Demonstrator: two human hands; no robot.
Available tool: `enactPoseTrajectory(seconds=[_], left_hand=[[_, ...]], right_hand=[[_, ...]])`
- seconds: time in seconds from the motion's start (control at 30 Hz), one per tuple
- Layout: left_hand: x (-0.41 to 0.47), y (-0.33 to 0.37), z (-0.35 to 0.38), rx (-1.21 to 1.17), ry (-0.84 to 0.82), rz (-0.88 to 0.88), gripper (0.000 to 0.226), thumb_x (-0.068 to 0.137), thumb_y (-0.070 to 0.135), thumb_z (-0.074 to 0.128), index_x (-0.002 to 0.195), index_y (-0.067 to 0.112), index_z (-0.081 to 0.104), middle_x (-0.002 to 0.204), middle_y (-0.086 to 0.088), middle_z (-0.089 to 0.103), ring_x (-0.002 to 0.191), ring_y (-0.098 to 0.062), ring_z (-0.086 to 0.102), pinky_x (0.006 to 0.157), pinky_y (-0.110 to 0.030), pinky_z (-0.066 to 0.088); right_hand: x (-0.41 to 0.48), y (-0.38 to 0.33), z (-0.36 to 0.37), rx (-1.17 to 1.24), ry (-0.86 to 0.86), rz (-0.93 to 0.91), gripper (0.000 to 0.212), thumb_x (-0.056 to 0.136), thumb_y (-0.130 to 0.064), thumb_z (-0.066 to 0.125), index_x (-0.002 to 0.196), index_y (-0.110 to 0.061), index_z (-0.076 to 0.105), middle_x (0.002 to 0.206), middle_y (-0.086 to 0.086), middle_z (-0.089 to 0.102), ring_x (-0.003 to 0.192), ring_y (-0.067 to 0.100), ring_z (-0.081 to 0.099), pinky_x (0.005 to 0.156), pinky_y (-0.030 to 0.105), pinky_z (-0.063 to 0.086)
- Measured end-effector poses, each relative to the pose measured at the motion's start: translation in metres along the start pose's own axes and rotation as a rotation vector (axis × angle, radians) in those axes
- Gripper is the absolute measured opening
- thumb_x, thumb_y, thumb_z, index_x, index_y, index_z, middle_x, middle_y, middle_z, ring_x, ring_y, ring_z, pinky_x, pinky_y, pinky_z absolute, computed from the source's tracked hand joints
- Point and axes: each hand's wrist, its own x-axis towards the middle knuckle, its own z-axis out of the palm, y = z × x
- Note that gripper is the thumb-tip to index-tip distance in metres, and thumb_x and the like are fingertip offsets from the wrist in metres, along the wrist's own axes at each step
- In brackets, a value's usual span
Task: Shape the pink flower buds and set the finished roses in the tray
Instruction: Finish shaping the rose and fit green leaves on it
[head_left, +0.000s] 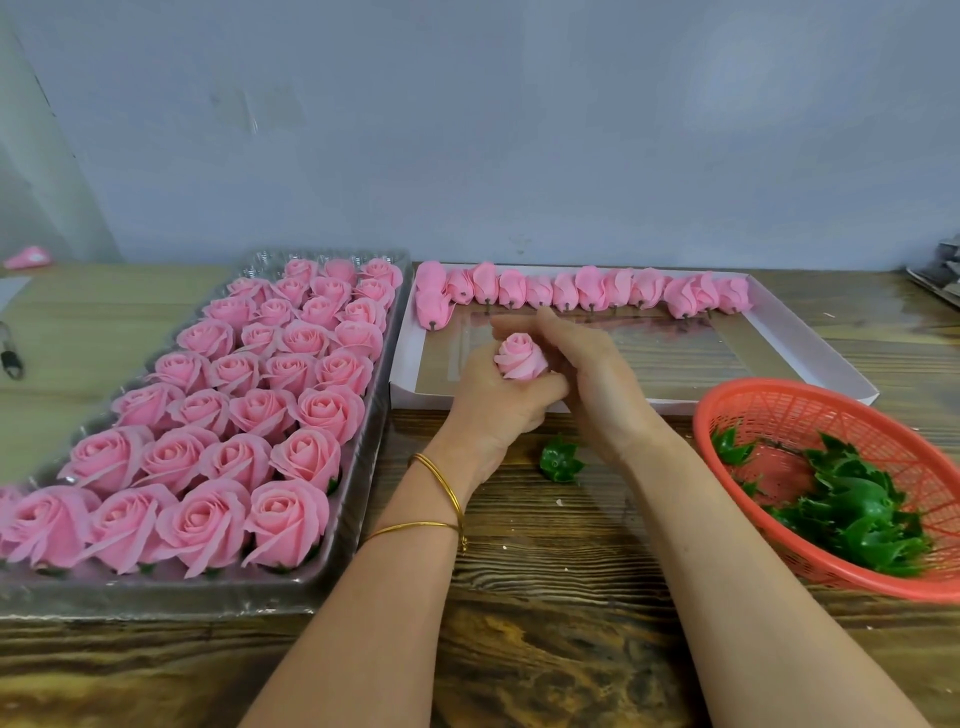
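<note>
Both hands on one pink bud, held over the near edge of the white box.

The left hand grips the bud from below, fingers curled round its base, the petal tip pointing up; the right hand lies against its right and far side, fingers reaching behind it, though whether they pinch a petal or only touch cannot be told; the clear tray on the left is packed with upright finished roses; a row of closed buds lies along the far wall of the white box; a red basket holding green leaf cups sits at the right; one loose leaf cup lies on the wooden table between the wrists; two gold bangles circle the left wrist.
</note>
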Motion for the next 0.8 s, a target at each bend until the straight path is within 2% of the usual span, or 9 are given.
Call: enactPoseTrajectory(seconds=[0.1,0.17,0.27,0.37,0.43,0.6,0.7,0.8], left_hand=[[0.001,0.001,-0.001,-0.005,-0.020,0.000,0.035,0.071,0.001,0.063,0.067,0.035,0.065,0.055,0.005,0.049,0.042,-0.004,0.044,0.038,-0.016,0.032],[0.001,0.001,-0.002,-0.033,-0.073,-0.011,0.038,0.074,-0.004,0.060,0.065,0.032,0.063,0.052,0.005,0.044,0.039,-0.005,0.039,0.037,-0.016,0.029],[0.000,-0.001,0.000,-0.040,-0.134,-0.054,0.032,0.072,-0.006,0.057,0.060,0.023,0.054,0.046,0.006,0.035,0.036,-0.005,0.032,0.036,-0.014,0.026],[-0.002,-0.001,0.003,-0.027,-0.128,-0.096,0.025,0.068,-0.006,0.056,0.065,0.016,0.044,0.048,0.002,0.027,0.037,-0.006,0.029,0.036,-0.014,0.024],[-0.003,0.001,0.003,-0.017,-0.129,-0.106,0.024,0.065,-0.005,0.055,0.068,0.015,0.042,0.051,0.002,0.028,0.038,-0.006,0.031,0.036,-0.014,0.024],[-0.006,0.006,0.001,-0.020,-0.171,-0.141,0.042,0.081,-0.022,0.045,0.064,0.015,0.040,0.043,0.010,0.031,0.036,0.000,0.032,0.035,-0.012,0.025],[-0.007,0.009,0.004,-0.013,-0.169,-0.128,0.042,0.085,-0.021,0.044,0.062,0.014,0.040,0.042,0.010,0.029,0.035,0.001,0.032,0.035,-0.011,0.024],[-0.009,0.014,0.009,0.035,-0.127,-0.112,0.041,0.089,-0.017,0.044,0.062,0.013,0.039,0.043,0.013,0.035,0.034,0.001,0.038,0.035,-0.009,0.026]], right_hand=[[0.001,-0.005,-0.004,0.064,0.033,-0.038,0.022,0.091,-0.021,0.057,0.103,-0.010,0.073,0.105,0.006,0.074,0.101,0.015,0.069,0.084,0.027,0.055],[0.000,-0.007,-0.006,0.085,0.022,-0.030,0.020,0.087,-0.014,0.063,0.102,-0.004,0.071,0.106,0.015,0.071,0.099,0.019,0.068,0.088,0.035,0.053],[-0.002,-0.008,-0.005,0.069,-0.030,-0.012,0.016,0.074,-0.006,0.072,0.090,-0.004,0.070,0.113,0.023,0.068,0.102,0.024,0.066,0.092,0.039,0.052],[-0.003,-0.007,-0.004,0.047,-0.084,0.000,0.016,0.068,-0.005,0.072,0.083,-0.005,0.069,0.111,0.017,0.071,0.104,0.023,0.067,0.095,0.037,0.053],[-0.003,-0.006,-0.005,0.046,-0.114,-0.002,0.020,0.065,-0.001,0.078,0.083,-0.004,0.069,0.108,0.013,0.072,0.103,0.020,0.067,0.093,0.033,0.054],[-0.002,-0.004,-0.005,0.026,-0.143,0.010,0.022,0.067,-0.010,0.075,0.088,-0.006,0.073,0.109,0.011,0.073,0.107,0.021,0.067,0.094,0.031,0.054],[-0.002,-0.003,-0.005,0.034,-0.169,0.042,0.025,0.070,-0.015,0.073,0.095,-0.012,0.075,0.110,0.014,0.072,0.105,0.019,0.068,0.090,0.029,0.055],[-0.003,-0.002,-0.004,0.014,-0.208,0.056,0.026,0.076,-0.014,0.075,0.102,-0.020,0.076,0.105,0.007,0.073,0.104,0.016,0.068,0.086,0.025,0.055]])
